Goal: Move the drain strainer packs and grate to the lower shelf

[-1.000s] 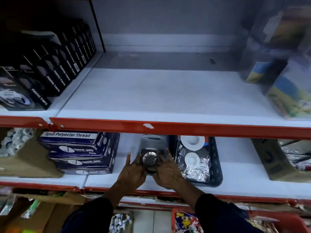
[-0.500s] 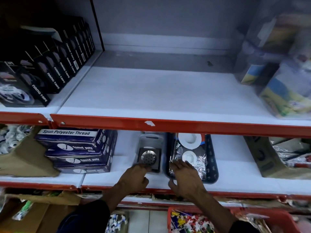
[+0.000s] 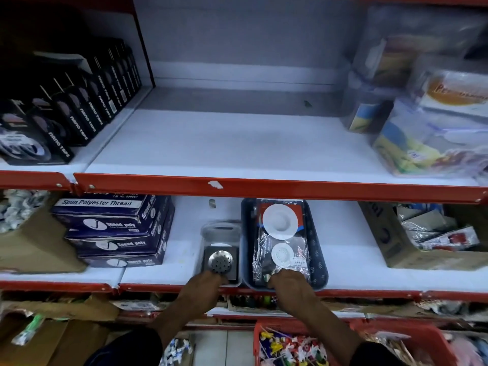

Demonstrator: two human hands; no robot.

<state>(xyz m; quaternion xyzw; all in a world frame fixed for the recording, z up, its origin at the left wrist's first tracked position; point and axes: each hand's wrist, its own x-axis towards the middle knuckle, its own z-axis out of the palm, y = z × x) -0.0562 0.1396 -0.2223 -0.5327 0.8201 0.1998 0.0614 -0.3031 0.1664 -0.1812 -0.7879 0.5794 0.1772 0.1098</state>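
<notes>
A: Two hands on the lower shelf (image 3: 343,270), both at its front edge. Left hand (image 3: 203,289) rests at the near end of the grate (image 3: 220,261), fingers curled down over the packet's front lip. Closed on it or only touching: cannot tell, fingertips are hidden.

B: Grate position?

A: Flat on the white shelf board, in a clear packet, round perforated metal dome facing up on a square plate. It lies just left of the dark tray (image 3: 318,262), touching or nearly so.

B: Right hand?

A: Right hand (image 3: 287,283) sits on the near end of the tray, fingers bent onto the strainer pack (image 3: 281,244). Grip not confirmed either; fingers are pressed at the wrapper's near edge.

B: Pack contents?

A: Clear wrapper, one larger white disc above, one smaller white disc below, small label beside the smaller one. How many packs are stacked in the tray: cannot tell.

B: Surroundings?

A: Stack of blue thread boxes (image 3: 116,231) left of the grate, apart from it. Cardboard box (image 3: 396,249) to the right. Upper shelf (image 3: 232,146) carries black tape boxes (image 3: 66,120) at left, blurred wrapped goods (image 3: 422,122) at right.
</notes>
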